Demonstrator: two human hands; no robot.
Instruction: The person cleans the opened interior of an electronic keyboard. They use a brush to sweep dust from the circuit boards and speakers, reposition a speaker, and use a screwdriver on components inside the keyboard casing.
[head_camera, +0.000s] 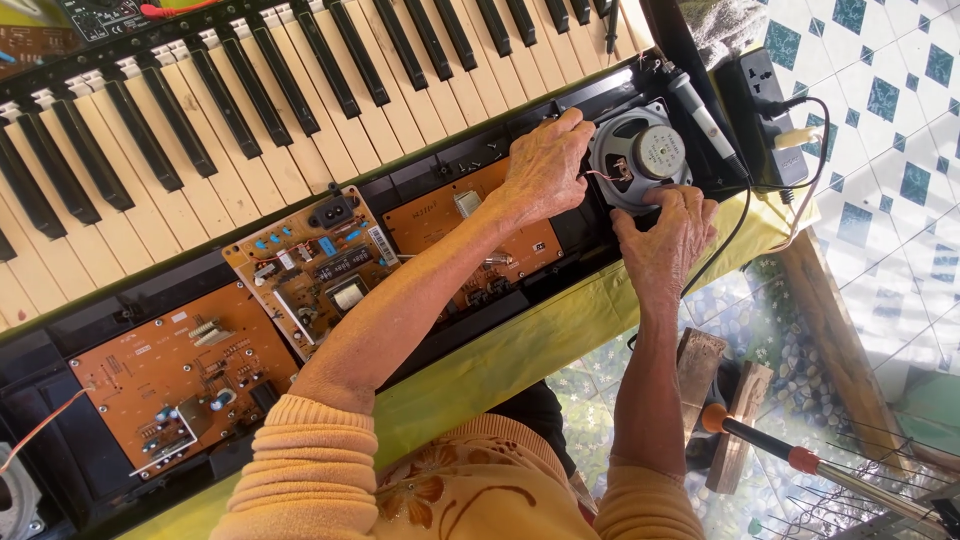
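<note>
Hands grip a round speaker (640, 155) at the open keyboard's (250, 110) right end, left hand (545, 170) closed on its left rim, right hand (665, 235) pinching its lower edge; circuit boards (310, 265) lie exposed, casing apparently unclosed.

A home repair corner: an opened keyboard (300, 110) with bare circuit boards (180, 375), a power strip (765, 95) (plugged in), patterned floor tiles (880, 100).

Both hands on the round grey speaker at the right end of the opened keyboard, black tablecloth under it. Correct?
Not quite: the head view shows a yellow-green tablecloth, not black. The left hand and right hand are both at the round grey speaker, at the right end of the opened keyboard.
</note>
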